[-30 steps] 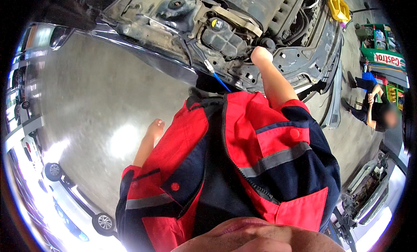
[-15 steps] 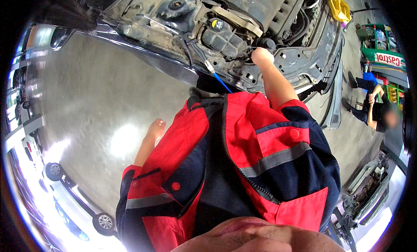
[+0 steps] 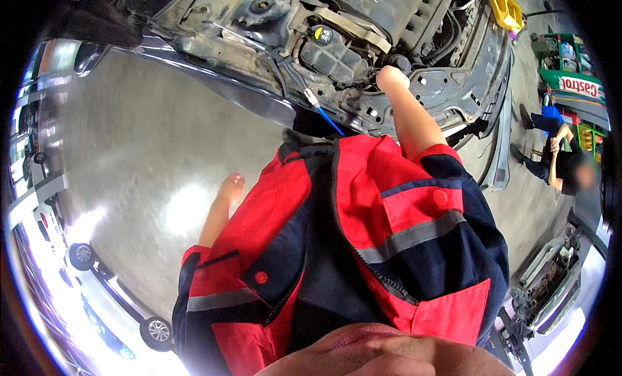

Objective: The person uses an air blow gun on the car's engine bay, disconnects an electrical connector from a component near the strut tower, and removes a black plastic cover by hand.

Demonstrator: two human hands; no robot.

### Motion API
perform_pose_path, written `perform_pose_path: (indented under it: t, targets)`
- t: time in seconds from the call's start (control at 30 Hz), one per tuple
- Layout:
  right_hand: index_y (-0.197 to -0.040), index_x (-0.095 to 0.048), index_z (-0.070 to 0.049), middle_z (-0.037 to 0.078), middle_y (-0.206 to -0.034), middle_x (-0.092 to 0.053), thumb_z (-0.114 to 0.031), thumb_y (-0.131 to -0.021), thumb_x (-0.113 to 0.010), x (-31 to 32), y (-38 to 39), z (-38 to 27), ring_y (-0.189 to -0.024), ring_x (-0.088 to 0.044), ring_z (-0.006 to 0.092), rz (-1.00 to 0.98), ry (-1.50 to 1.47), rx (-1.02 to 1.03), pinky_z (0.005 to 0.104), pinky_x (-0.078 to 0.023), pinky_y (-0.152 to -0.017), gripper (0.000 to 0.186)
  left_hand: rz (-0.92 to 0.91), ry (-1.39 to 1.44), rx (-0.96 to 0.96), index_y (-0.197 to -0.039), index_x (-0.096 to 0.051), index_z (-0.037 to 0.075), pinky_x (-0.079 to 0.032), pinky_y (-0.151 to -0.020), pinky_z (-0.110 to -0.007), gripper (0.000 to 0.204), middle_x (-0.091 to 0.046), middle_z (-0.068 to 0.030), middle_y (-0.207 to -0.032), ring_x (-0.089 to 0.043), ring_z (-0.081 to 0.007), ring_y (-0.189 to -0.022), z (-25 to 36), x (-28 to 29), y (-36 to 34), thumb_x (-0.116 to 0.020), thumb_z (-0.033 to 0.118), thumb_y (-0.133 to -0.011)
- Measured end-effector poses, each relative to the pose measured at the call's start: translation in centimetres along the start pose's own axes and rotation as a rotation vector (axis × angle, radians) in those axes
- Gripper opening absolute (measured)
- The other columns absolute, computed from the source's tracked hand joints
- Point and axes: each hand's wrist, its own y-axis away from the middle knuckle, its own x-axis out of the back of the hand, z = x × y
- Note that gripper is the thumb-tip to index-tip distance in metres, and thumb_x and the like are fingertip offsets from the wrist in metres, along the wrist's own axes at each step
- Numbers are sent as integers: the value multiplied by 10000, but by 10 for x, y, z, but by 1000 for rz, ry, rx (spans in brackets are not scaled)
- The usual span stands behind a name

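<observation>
Through the head camera I look down into a car's open engine bay [image 3: 369,16], where my right hand [image 3: 392,80] reaches in over the front panel [image 3: 447,94]. The hand is curled in a fist with its back toward me, so its fingers are hidden and I cannot tell whether they grip anything. The thing nearest to them is a round black part [image 3: 400,64], just beyond the knuckles and a little to their right; the hand overlaps its near edge from my viewpoint, and whether skin meets plastic I can't make out. To the left of the fist, close by but apart from it, sits a grey ribbed reservoir [image 3: 334,63], with a black cap [image 3: 322,34] bearing a yellow mark at its far end.

My left hand [image 3: 232,187] hangs well away from the car, over the concrete floor [image 3: 142,149]. Its fingers are loosely bent, but I cannot tell if they close on anything.

A blue hose [image 3: 329,122] runs from a metal fitting [image 3: 311,98] at the fender edge toward my jacket [image 3: 402,207]. A yellow container [image 3: 505,11] stands at the bay's far right corner.
</observation>
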Motion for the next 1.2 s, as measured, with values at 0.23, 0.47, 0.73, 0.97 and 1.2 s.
perform_pose_path:
  t: [0.23, 0.47, 0.73, 0.97, 1.2]
  targets:
    - [-1068, -723, -60, 189, -1155, -680, -204, -882, -526, 4, 3, -3, -1097, -646, 352, 11, 15, 6, 426, -521, -914, 307, 61, -4, -24, -1255, -569, 39, -463, -969, -414, 439, -643, -198, -1213, -603, -348, -1147, -4, 0, -4, -526, 359, -957]
    - [-1059, -721, -54, 189, -1138, -685, -251, -903, -537, 1, 3, 2, -1076, -653, 357, 18, 29, 33, 435, -526, -894, 312, -26, 40, 8, -1251, -568, 39, -461, -970, -411, 439, -645, -194, -1210, -606, -345, -1141, -7, -10, -1, -528, 360, -953]
    - [-1053, -725, -55, 180, -1120, -693, -340, -931, -540, -6, 3, 3, -1070, -656, 351, 39, -2, -2, 430, -527, -889, 362, -12, 12, -11, -1266, -557, 32, -462, -972, -411, 455, -641, -195, -1221, -600, -346, -1154, -6, -5, 1, -528, 365, -957]
    - [-1051, -726, -45, 183, -1134, -689, -222, -898, -507, -2, 8, -1, -1085, -654, 348, 19, 22, 21, 423, -524, -906, 320, -25, -21, -2, -1261, -559, 32, -470, -954, -420, 452, -645, -200, -1206, -608, -349, -1134, 3, -1, 6, -530, 364, -956]
    - [-1053, -727, -55, 182, -1132, -690, -224, -891, -511, -5, 6, 1, -1071, -659, 348, 41, 22, 12, 429, -522, -907, 318, 8, 3, -29, -1249, -567, 35, -471, -951, -419, 444, -641, -202, -1210, -606, -350, -1132, -2, -5, 0, -533, 365, -954]
